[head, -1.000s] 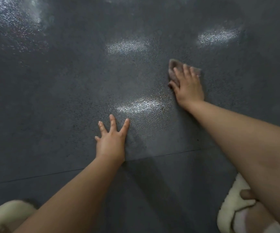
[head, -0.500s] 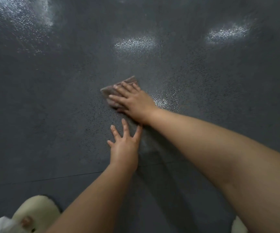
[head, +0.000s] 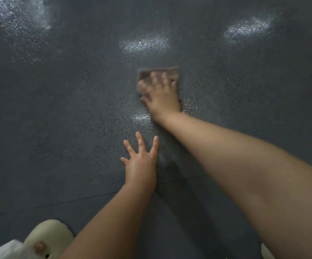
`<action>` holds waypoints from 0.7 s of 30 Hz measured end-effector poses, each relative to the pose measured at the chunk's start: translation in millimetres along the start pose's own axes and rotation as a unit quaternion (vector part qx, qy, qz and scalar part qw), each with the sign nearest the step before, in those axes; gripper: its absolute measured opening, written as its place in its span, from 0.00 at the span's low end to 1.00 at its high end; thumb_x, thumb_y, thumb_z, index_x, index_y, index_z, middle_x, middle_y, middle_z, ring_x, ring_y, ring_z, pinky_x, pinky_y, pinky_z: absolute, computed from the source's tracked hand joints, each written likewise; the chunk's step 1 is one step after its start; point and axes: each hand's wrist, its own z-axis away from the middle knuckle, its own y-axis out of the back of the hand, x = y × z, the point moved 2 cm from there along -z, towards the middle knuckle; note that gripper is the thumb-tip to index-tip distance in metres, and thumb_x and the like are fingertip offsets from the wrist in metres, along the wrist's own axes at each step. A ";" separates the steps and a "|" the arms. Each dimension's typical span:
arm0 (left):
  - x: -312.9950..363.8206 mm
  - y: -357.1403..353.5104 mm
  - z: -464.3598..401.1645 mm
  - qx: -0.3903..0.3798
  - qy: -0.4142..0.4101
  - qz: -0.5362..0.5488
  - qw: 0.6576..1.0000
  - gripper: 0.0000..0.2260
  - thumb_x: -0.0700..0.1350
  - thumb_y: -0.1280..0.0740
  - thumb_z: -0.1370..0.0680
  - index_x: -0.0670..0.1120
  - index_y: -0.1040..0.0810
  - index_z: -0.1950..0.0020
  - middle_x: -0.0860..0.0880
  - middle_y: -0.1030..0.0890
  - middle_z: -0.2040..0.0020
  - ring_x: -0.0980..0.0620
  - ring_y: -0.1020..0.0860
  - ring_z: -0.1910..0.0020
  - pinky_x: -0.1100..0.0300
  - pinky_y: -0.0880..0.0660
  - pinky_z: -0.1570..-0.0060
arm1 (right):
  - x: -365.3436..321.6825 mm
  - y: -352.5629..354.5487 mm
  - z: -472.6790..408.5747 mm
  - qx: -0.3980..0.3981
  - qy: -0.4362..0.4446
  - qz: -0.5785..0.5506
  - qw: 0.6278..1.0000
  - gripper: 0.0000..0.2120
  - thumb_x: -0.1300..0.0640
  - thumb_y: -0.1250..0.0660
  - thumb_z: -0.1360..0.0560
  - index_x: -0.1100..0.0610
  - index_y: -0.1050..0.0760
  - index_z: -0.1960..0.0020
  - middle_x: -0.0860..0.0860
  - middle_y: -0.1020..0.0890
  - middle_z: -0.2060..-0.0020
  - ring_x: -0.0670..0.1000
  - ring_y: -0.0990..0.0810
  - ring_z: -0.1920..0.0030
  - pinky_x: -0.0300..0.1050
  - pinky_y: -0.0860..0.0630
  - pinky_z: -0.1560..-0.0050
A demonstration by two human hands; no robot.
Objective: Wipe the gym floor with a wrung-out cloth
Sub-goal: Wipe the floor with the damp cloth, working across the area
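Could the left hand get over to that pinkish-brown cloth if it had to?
Probably yes. The left hand lies flat on the dark speckled floor, the pinkish-brown cloth just beyond it. Bare floor lies between them; only the right hand covers the cloth.

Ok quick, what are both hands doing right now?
Left hand: open, fingers spread flat on the floor.
Right hand: open, blurred, pressing the cloth down.

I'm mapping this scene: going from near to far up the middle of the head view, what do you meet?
Slipper → floor seam → left hand flat on the floor → right hand pressing the cloth → bright glare patch.
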 end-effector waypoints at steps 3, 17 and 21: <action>-0.4 0.8 -0.4 -0.015 -0.005 0.019 1.000 0.33 0.36 0.34 0.24 0.49 0.45 0.23 0.42 0.58 0.23 0.28 0.60 0.28 0.33 0.43 0.34 | -42.0 -22.0 40.2 -0.038 0.143 0.020 0.989 0.24 0.43 0.48 0.19 0.43 0.46 0.24 0.51 0.52 0.23 0.57 0.56 0.24 0.56 0.58 0.27; -1.5 0.1 -0.5 -0.003 -0.009 0.003 1.000 0.53 0.44 0.25 0.30 0.56 0.65 0.24 0.41 0.68 0.25 0.30 0.59 0.27 0.37 0.36 0.34 | 170.0 -17.7 137.5 0.149 -0.274 -0.061 0.948 0.24 0.52 0.44 0.19 0.56 0.41 0.25 0.58 0.44 0.24 0.60 0.46 0.25 0.52 0.48 0.26; -1.2 0.8 -0.6 0.002 -0.007 0.001 1.000 0.53 0.43 0.24 0.31 0.56 0.63 0.24 0.41 0.67 0.25 0.30 0.59 0.27 0.36 0.36 0.35 | 165.6 -42.5 179.6 0.217 -0.442 -0.131 0.860 0.22 0.54 0.44 0.19 0.59 0.36 0.27 0.61 0.41 0.26 0.62 0.45 0.26 0.50 0.50 0.27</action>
